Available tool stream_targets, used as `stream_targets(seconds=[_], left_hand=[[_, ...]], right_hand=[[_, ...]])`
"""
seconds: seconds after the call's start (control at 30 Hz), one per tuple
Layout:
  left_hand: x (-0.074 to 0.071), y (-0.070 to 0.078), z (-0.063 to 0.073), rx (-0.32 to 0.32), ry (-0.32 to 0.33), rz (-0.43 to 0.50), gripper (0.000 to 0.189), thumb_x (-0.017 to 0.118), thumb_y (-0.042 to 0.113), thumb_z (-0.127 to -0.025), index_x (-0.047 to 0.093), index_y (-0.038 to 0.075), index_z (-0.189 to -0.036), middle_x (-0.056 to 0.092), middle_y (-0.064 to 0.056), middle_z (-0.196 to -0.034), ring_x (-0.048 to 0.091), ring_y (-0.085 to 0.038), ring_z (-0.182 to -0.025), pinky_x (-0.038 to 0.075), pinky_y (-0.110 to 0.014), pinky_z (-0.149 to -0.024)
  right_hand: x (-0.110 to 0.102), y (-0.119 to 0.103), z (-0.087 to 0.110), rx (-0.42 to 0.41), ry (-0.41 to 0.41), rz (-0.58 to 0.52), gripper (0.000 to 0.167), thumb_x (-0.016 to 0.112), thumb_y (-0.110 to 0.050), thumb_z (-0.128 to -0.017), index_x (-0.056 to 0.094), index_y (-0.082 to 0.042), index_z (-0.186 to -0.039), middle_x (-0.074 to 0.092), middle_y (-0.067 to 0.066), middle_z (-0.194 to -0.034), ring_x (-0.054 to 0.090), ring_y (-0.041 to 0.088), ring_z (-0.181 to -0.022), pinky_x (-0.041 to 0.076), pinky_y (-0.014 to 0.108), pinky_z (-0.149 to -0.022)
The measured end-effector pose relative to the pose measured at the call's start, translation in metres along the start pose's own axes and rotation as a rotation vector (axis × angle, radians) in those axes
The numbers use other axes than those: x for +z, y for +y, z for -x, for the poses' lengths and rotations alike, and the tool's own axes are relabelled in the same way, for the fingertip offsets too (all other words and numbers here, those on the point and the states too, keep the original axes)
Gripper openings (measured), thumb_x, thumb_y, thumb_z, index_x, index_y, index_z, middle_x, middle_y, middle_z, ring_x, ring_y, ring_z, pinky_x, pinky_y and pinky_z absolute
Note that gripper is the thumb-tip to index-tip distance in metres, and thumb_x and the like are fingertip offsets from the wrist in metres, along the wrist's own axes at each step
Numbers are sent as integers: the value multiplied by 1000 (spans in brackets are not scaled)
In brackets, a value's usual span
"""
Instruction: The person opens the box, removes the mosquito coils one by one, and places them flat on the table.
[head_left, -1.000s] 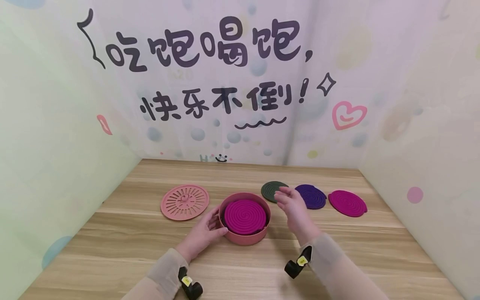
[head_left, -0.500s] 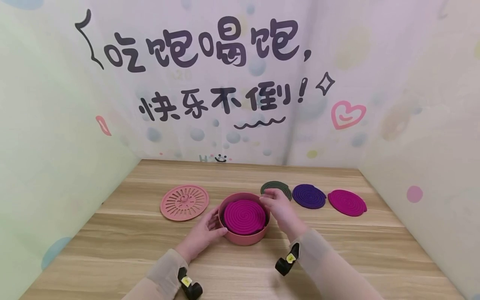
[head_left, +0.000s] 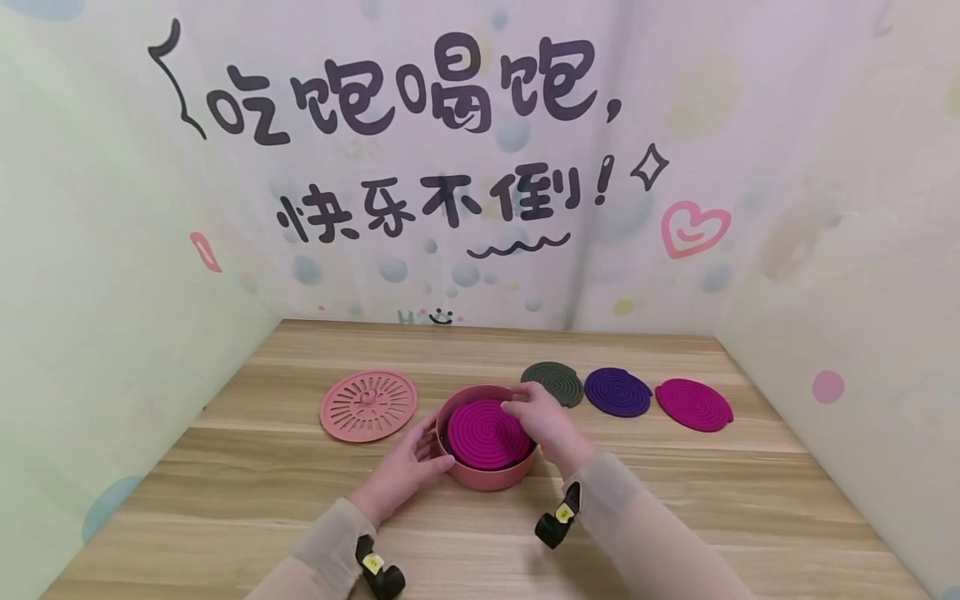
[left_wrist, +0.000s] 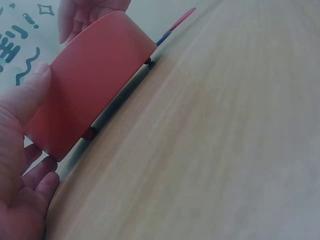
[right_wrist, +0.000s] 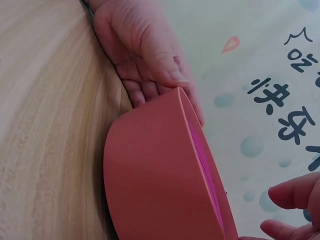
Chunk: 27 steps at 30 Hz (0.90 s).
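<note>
A round pink mosquito coil box (head_left: 491, 477) stands on the table, lidless, in the head view. Inside lies a magenta mosquito coil (head_left: 486, 435) with dark material showing round its edge. My left hand (head_left: 405, 468) holds the box's left side, thumb at the front and fingers round behind. In the left wrist view small feet lift the box (left_wrist: 95, 80) off the wood. My right hand (head_left: 551, 427) reaches over the right rim, fingertips above or on the coil's edge; contact cannot be made out. The right wrist view shows its fingers (right_wrist: 295, 192) spread apart beside the opening.
A pink slotted lid (head_left: 369, 406) lies flat at the left. Behind and to the right lie a dark green coil (head_left: 552, 383), a purple coil (head_left: 618, 392) and another magenta coil (head_left: 693, 405) on the wooden table (head_left: 240, 500). Printed curtains stand at the back and sides.
My right hand has moved left, from beside the box to over its right rim and the coil's edge. The left hand and the box stay in place.
</note>
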<state>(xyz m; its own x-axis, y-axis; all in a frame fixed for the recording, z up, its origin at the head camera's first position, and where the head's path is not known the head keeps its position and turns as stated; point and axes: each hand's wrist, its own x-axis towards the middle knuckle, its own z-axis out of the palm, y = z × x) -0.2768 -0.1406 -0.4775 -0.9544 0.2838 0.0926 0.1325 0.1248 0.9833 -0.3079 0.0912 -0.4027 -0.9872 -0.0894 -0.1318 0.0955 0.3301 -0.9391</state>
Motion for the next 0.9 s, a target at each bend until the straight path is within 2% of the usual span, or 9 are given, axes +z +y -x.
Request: stream_targets(seconds=[0.3,0.63,0.9], left_hand=[[0,0,0,-3,-6,7,80,75,18,-85,29,9,-151,41,-19,-145,40,-35,-133,35,-44,-110],[-1,0,0,3,-4,3,80,74,17,-85,29,8,-150,40,-19,-146,40,-35,-134,34,-44,-110],[0,0,0,-4,-3,3,80,75,18,-85,30,8,-150,40,-19,-146,40,-35,-134,34,-44,-110]], right_hand=[[4,-1,1,3,-13,18,47,59,-16,-94,44,-1,-137,50,19,-136,48,35,-124,38,53,-105],[5,2,1,-5,7,-22,45,58,-14,-95,45,-1,-136,52,17,-132,49,33,-122,40,52,-104],[5,1,1,-8,14,12,45,58,-13,-94,45,-1,-135,52,18,-132,48,34,-123,39,53,-104]])
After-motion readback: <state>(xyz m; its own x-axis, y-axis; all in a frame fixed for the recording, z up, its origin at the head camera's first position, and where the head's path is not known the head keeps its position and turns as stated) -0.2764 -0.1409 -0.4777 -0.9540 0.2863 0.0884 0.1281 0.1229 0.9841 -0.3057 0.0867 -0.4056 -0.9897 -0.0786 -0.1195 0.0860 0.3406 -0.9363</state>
